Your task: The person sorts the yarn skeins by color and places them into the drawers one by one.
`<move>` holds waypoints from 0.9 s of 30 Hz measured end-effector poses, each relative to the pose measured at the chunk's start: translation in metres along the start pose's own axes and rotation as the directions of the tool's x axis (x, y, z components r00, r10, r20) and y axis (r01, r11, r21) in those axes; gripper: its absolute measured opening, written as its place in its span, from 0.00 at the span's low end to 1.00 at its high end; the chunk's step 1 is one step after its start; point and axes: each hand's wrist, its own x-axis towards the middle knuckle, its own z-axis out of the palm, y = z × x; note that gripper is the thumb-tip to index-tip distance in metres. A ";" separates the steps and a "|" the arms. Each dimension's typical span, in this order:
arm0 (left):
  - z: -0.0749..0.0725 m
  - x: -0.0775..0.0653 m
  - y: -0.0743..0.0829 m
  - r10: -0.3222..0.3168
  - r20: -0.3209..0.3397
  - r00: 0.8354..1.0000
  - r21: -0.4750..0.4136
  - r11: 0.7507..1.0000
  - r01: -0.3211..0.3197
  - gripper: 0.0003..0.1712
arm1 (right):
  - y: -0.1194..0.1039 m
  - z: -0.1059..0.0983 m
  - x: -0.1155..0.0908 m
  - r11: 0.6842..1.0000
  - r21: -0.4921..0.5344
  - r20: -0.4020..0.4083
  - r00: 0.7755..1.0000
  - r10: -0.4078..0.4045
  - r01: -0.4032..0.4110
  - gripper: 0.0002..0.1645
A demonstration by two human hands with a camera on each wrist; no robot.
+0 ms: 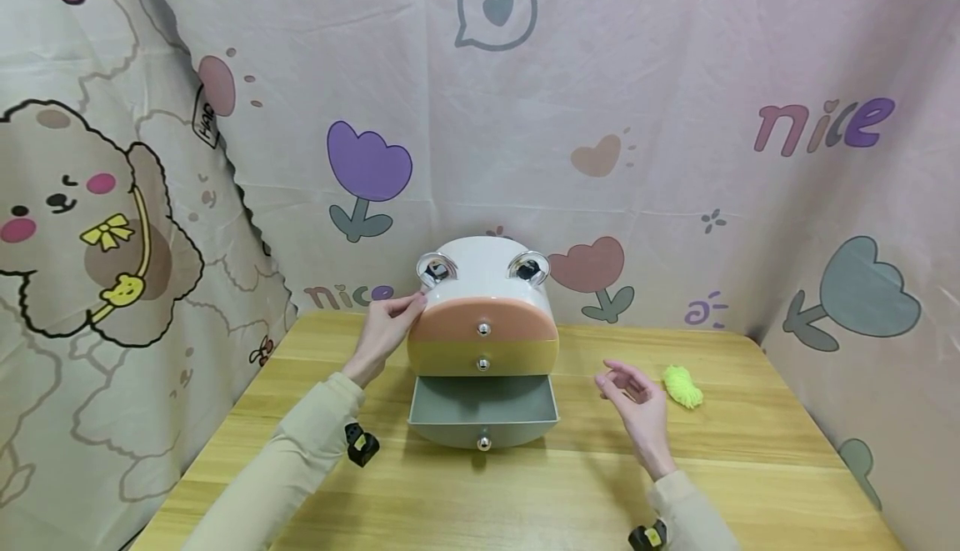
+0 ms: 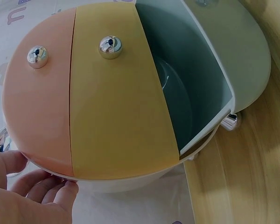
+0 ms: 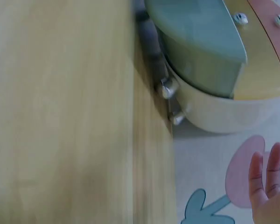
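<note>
A frog-faced drawer box (image 1: 487, 272) with a white body and shiny eyes stands mid-table. Its pink top drawer (image 1: 487, 318) and yellow middle drawer (image 1: 517, 358) are closed, while the grey-green bottom drawer (image 1: 442, 434) is pulled out, its inside bare. My left hand (image 1: 386, 330) rests its thumb and fingertips against the box's upper left side, just below an eye; the left wrist view shows the fingers (image 2: 44, 186) bent along the side edge. To the right of the box, my right hand (image 1: 637, 409) is held over the table with loosely bent fingers, holding nothing.
A neon yellow-green bundle (image 1: 682, 387), fluffy like yarn, lies on the wooden table (image 1: 480, 509) just beyond my right hand. Printed cloth (image 1: 487, 117) hangs behind the table and along both sides. Round silver knobs stick out from the drawer fronts.
</note>
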 end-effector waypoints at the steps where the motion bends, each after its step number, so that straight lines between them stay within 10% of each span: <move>1: 0.000 0.000 0.000 -0.002 0.001 1.000 0.004 1.000 0.002 0.24 | 0.000 -0.002 0.002 1.000 0.013 0.005 1.000 -0.003 0.003 0.22; 17: 0.001 0.001 0.000 0.002 -0.011 1.000 0.000 1.000 -0.002 0.24 | 0.010 -0.054 0.028 0.999 0.032 -0.031 1.000 -0.003 0.004 0.26; 27: 0.000 0.000 0.001 -0.002 -0.003 1.000 0.003 1.000 0.003 0.24 | 0.020 -0.082 0.041 0.999 -0.025 -0.217 0.976 0.034 -0.041 0.32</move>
